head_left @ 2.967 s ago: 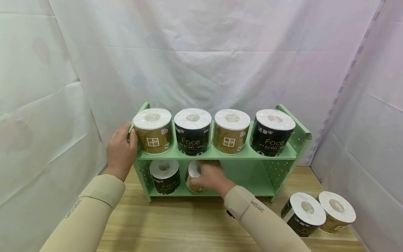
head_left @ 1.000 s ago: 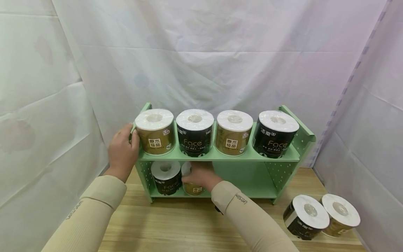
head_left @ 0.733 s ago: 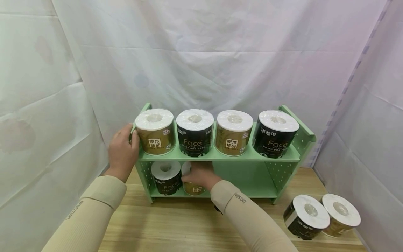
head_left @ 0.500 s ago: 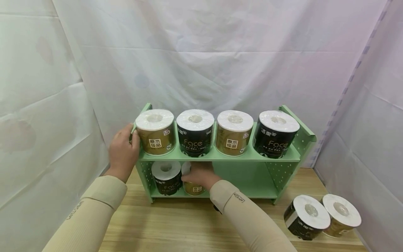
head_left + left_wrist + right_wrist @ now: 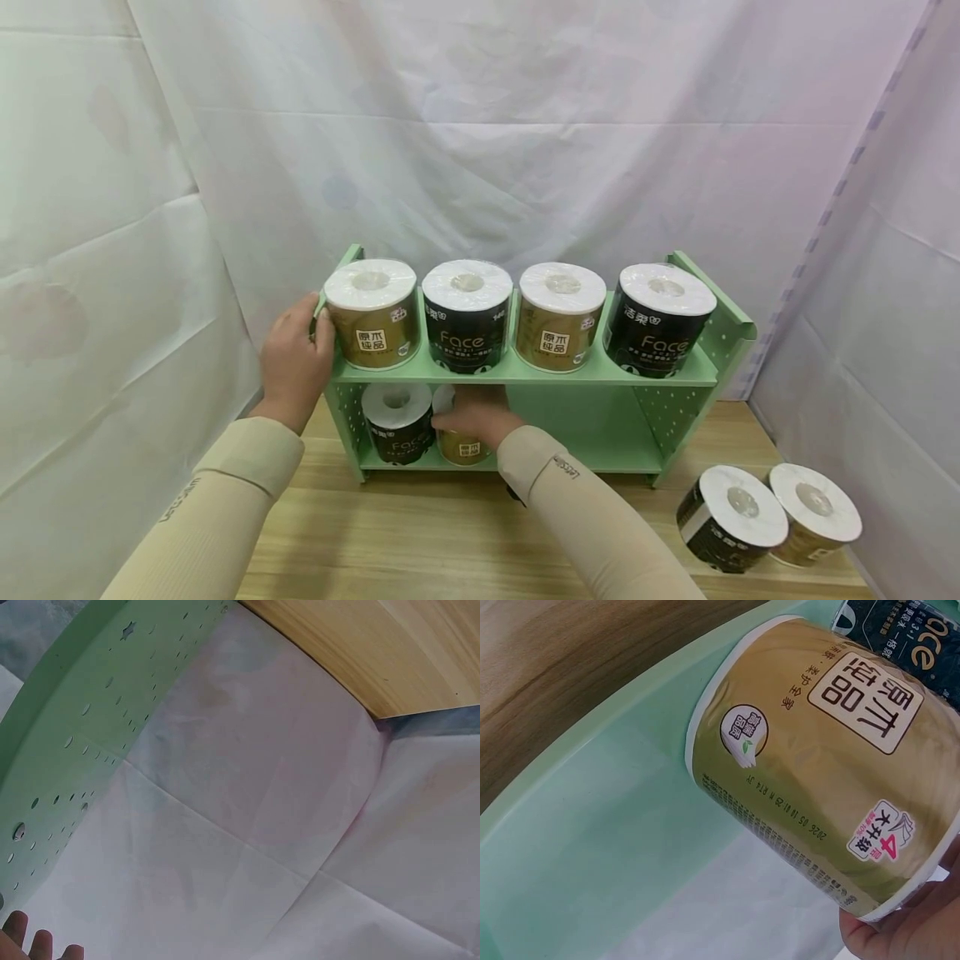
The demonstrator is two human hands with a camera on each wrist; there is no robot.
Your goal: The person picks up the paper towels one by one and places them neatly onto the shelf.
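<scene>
My left hand [image 5: 295, 358] grips the upper left edge of a green two-tier shelf [image 5: 570, 377], thumb on the front side. In the left wrist view its fingertips [image 5: 42, 943] show below the perforated side panel. My right hand [image 5: 483, 417] reaches under the upper tier and holds a gold toilet paper roll [image 5: 802, 750] by its top end. That roll stands upright on the lower tier, close beside a black toilet paper roll [image 5: 405, 440] at the left. The right hand's fingers are partly hidden by the upper tier and the roll.
Gold and black rolls alternate along the upper tier, from a gold roll [image 5: 372, 333] to a black roll [image 5: 656, 333]. On the wooden table [image 5: 390, 542], a black roll [image 5: 712, 533] and a gold roll [image 5: 810, 533] stand at the right. White cloth [image 5: 487, 167] hangs behind.
Over the three seconds my right hand has shifted the gold roll left toward the black one and set it upright from a tilt. Lately it stays put. The left hand keeps its hold.
</scene>
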